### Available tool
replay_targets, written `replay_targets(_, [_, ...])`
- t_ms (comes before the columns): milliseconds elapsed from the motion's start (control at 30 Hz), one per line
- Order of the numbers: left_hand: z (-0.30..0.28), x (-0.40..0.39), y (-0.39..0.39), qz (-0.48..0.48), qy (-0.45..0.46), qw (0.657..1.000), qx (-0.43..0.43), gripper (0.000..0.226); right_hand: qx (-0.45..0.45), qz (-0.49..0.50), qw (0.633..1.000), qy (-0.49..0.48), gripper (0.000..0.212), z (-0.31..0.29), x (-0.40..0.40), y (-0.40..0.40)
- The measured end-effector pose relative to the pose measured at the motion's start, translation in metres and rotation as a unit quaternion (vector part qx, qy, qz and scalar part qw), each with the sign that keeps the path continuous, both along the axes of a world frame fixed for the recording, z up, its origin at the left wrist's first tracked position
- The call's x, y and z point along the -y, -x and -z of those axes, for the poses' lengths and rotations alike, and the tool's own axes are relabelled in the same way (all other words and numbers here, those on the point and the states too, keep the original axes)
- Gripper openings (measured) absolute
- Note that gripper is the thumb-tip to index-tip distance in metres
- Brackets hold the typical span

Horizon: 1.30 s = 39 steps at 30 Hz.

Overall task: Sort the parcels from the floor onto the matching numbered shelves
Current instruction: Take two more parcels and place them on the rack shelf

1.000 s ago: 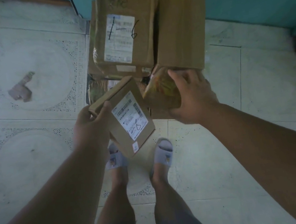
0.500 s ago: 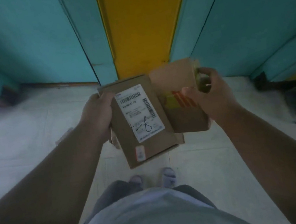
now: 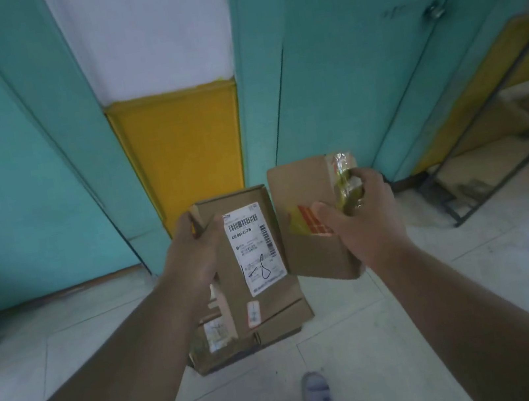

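Both parcels lifted higher and apart as my view tips up, left hand (image 3: 196,263) gripping the labelled box (image 3: 249,265), right hand (image 3: 363,219) clutching the taped carton (image 3: 312,227), more boxes (image 3: 244,342) on the pale tiled floor (image 3: 415,332), teal doors (image 3: 339,67), yellow wall panel (image 3: 186,150), metal rack (image 3: 493,164) at right.

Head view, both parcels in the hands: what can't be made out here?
- Right parcel: no shipping label or number shows; the right hand covers part of its red and yellow tape.
- Labelled parcel in the left hand: small print too tiny to read; only the handwritten mark shows.
- Floor boxes: mostly hidden behind the labelled parcel.
- Rack at right: blurred, cut off by the edge; no shelf numbers legible.
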<state>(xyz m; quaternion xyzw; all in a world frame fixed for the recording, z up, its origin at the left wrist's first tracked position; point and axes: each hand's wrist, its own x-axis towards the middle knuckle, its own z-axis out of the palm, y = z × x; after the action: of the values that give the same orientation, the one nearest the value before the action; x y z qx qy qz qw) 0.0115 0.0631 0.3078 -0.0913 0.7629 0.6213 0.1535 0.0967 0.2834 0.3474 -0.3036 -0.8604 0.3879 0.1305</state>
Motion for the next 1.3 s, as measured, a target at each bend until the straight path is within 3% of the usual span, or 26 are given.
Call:
replay_targets(100, [-0.015, -0.003, -0.003, 0.006, 0.007, 1.0, -0.015, 0.004, 0.001, -0.006, 1.0, -0.022, 0.094, -0.008, 0.016, -0.003])
replay_targets(167, [-0.021, -0.005, -0.002, 0.016, 0.033, 0.999, -0.019, 0.013, 0.017, -0.023, 0.999, -0.041, 0.102, -0.01, 0.026, -0.002])
replay_targets(367, [-0.013, -0.018, 0.012, -0.009, 0.072, 0.997, 0.026, 0.054, 0.082, -0.099, 0.992, 0.002, 0.088, -0.01, 0.029, 0.001])
replay_targets(533, [-0.014, -0.045, 0.007, -0.048, 0.056, 0.996, 0.056, 0.033, 0.125, -0.101, 0.987, -0.009, 0.102, -0.022, 0.0, 0.003])
replay_targets(700, [-0.026, -0.087, -0.002, -0.06, 0.04, 0.995, 0.07, 0.028, 0.143, -0.108, 0.977, -0.117, 0.072, -0.031, -0.019, 0.01])
replay_targets(767, [-0.023, -0.098, 0.0, -0.045, 0.048, 0.995, 0.072, 0.032, 0.142, -0.127, 0.977, -0.098, 0.052, -0.03, -0.026, 0.015])
replay_targets(833, [-0.015, -0.101, 0.003, -0.039, 0.033, 0.995, 0.083, 0.039, 0.11, -0.163, 0.979, -0.053, 0.014, -0.033, -0.032, 0.018])
replay_targets(867, [-0.007, -0.099, 0.006, -0.047, 0.008, 0.995, 0.091, 0.048, 0.098, -0.188, 0.977, -0.03, 0.012, -0.035, -0.037, 0.019])
replay_targets(967, [0.011, -0.084, 0.012, -0.097, -0.075, 0.982, 0.142, 0.056, 0.122, -0.267, 0.956, -0.001, 0.031, -0.04, -0.054, 0.02])
replay_targets(1067, [0.017, -0.069, 0.011, -0.121, -0.125, 0.971, 0.165, 0.041, 0.107, -0.345, 0.928, -0.091, 0.044, -0.039, -0.059, 0.023])
replay_targets(1167, [0.017, -0.056, 0.007, -0.119, -0.132, 0.973, 0.147, 0.033, 0.138, -0.322, 0.924, -0.154, 0.094, -0.038, -0.049, 0.025])
replay_targets(1233, [0.016, -0.046, 0.007, -0.109, -0.133, 0.976, 0.131, 0.034, 0.194, -0.271, 0.939, -0.089, 0.125, -0.037, -0.042, 0.026])
replay_targets(1300, [0.012, -0.035, 0.006, -0.094, -0.133, 0.979, 0.119, 0.037, 0.217, -0.251, 0.941, 0.069, 0.113, -0.033, -0.037, 0.026])
